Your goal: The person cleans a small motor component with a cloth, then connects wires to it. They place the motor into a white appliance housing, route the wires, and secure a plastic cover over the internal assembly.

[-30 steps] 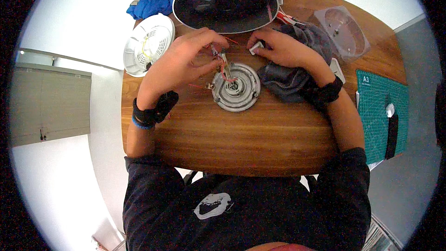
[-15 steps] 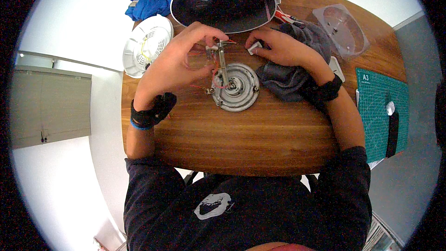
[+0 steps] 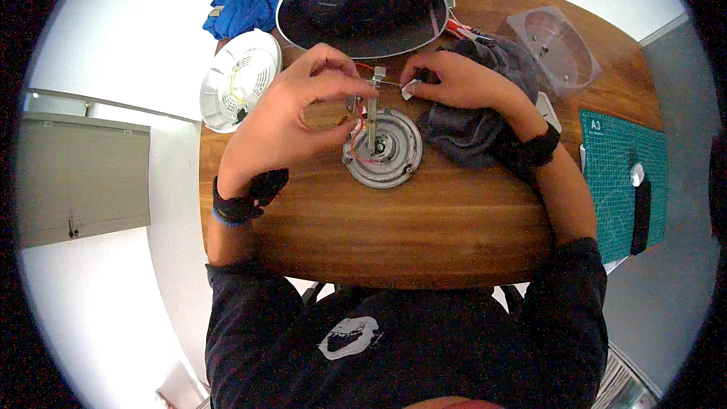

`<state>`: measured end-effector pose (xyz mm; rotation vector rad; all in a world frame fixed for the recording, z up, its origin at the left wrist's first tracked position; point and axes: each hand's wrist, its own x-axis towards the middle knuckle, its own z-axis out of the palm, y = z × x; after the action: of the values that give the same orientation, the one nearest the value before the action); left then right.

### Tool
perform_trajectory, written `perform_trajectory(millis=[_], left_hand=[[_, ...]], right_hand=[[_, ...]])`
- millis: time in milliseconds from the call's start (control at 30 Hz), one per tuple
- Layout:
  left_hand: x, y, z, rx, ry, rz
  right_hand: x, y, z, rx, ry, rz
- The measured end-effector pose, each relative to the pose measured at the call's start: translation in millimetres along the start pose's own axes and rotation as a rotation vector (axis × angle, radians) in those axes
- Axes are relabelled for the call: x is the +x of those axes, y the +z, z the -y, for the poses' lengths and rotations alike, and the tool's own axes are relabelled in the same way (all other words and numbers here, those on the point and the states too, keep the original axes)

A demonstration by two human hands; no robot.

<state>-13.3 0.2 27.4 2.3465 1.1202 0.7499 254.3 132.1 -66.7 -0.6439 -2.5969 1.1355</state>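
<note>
A round grey metal heating plate (image 3: 407,173) with a ringed face lies on the table in front of me. An upright metal bracket (image 3: 372,125) rises from it, with thin red wires (image 3: 356,144) looping beside it. My left hand (image 3: 303,102) curves round the bracket from the left, thumb and fingers against it; the exact contact is partly hidden. Up and to the right of the plate, my right hand (image 3: 462,79) pinches a small white piece (image 3: 410,90), perhaps folded tissue or cloth. That forearm passes over a dark grey cloth (image 3: 462,136).
A white cooker housing (image 3: 363,11) with a dark hollow lies on its side at the back. Left of it are a white vented cover (image 3: 261,57) and blue cloth (image 3: 246,15). To the right are a clear plastic tray (image 3: 560,49) with small parts and a green cutting mat (image 3: 613,182).
My left hand has shifted slightly down and right at the bracket, and its fingers have moved. My right hand has lowered a little with the white piece. The red wires sit differently.
</note>
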Motion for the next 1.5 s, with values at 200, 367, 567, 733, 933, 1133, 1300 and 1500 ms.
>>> perform_trajectory(millis=[200,367,567,733,933,1133,1300,1500], left_hand=[[1.0,1.0,-9.3,-0.004,0.059,0.023],[2.1,2.1,-17.4,-0.012,0.025,0.025],[0.5,3.0,-18.6,0.016,0.022,0.031],[-0.7,4.0,-16.2,0.048,0.037,0.047],[-0.8,7.5,-15.3,0.008,0.009,0.04],[1.5,7.8,-16.1,0.018,0.006,0.097],[0.9,10.3,-16.5,-0.021,-0.02,0.12],[-0.4,13.8,-15.4,-0.017,-0.021,0.162]], right_hand=[[-5.3,-7.7,10.4,-0.019,-0.021,-0.033],[-12.6,-19.8,31.5,0.039,-0.01,-0.175],[-17.4,-29.1,58.0,0.096,0.029,-0.183],[-20.8,-20.6,61.9,0.207,0.001,-0.231],[-23.0,-22.1,56.1,0.172,-0.093,-0.18],[-26.8,-28.7,55.6,0.026,-0.118,-0.118],[-24.5,-23.5,56.5,0.115,-0.075,-0.174],[-20.7,-23.7,58.2,0.119,-0.049,-0.198]])
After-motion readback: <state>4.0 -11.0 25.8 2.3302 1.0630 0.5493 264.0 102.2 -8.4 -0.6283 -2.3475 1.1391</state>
